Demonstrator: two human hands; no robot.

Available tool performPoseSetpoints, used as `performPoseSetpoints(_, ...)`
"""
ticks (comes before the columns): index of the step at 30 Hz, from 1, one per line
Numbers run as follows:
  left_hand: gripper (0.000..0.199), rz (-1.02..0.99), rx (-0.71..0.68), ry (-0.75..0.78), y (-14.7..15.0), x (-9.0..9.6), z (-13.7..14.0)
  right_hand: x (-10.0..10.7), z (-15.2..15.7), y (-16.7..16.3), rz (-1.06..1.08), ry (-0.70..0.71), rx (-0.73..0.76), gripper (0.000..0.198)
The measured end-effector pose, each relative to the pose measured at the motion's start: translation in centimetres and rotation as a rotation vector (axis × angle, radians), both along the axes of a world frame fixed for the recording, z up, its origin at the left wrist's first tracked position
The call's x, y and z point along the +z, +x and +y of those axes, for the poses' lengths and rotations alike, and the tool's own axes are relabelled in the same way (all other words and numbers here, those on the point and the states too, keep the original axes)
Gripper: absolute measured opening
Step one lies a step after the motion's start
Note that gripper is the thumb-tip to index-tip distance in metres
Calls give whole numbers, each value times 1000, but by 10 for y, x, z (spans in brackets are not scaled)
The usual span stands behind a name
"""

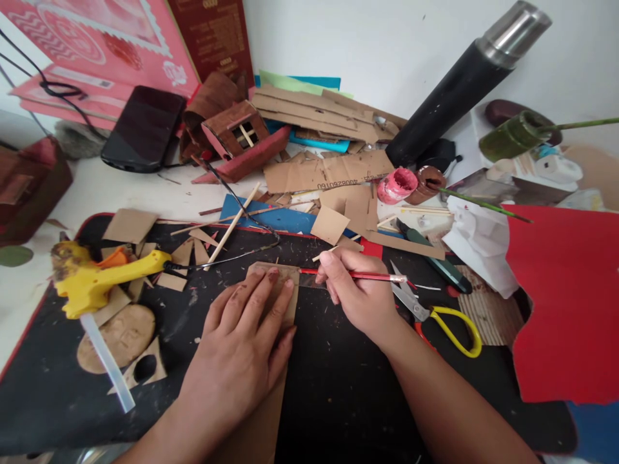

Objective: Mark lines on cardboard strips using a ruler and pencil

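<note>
My left hand lies flat, fingers stretched out, on a long brown cardboard strip and presses it to the black mat. In my right hand is a red pencil, held low and almost level, its point at the strip's right edge near the top. Beneath the pencil a clear, flat strip shows in part; I cannot tell what it is. Scissors with yellow and orange handles lie just right of my right hand.
At left are a yellow glue gun with its glue stick and a clay disc. Behind are cardboard scraps, a small model house boat, a pink paint pot, a cutter knife and a leaning black flask.
</note>
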State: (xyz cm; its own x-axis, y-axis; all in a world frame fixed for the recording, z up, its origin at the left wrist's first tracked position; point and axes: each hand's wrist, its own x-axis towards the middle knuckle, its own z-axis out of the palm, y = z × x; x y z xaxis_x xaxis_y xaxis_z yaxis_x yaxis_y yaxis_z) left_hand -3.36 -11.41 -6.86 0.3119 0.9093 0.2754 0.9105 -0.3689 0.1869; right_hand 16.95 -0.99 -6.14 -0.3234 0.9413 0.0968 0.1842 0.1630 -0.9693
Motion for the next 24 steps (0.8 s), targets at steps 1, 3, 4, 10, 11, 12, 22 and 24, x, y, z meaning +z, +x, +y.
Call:
performPoseSetpoints(1,48,0,2,0,0,0,0,0,0,0,9,1,2,48)
performPoseSetpoints(3,47,-1,4,5,1,0,0,1,0,0,26,5,9,46)
performPoseSetpoints(4,47,-1,2,9,1,0,0,2,0,0,31,11,17,46)
performPoseSetpoints(10,48,-2,3,10,1,0,0,7,2,-1,-18,47,73,46)
performPoseSetpoints(11,48,-2,5,8,1,0,0,7,2,-1,-25,47,75,46)
performPoseSetpoints(12,48,-3,6,9,1,0,0,8,1,-1,-29,48,76,46)
performPoseSetpoints(22,49,-38,30,-12,-1,-1,-1,8,1,-2,-18,48,98,44)
performPoseSetpoints(24,49,-37,32,-14,-1,-2,-1,9,1,-2,-23,50,110,44)
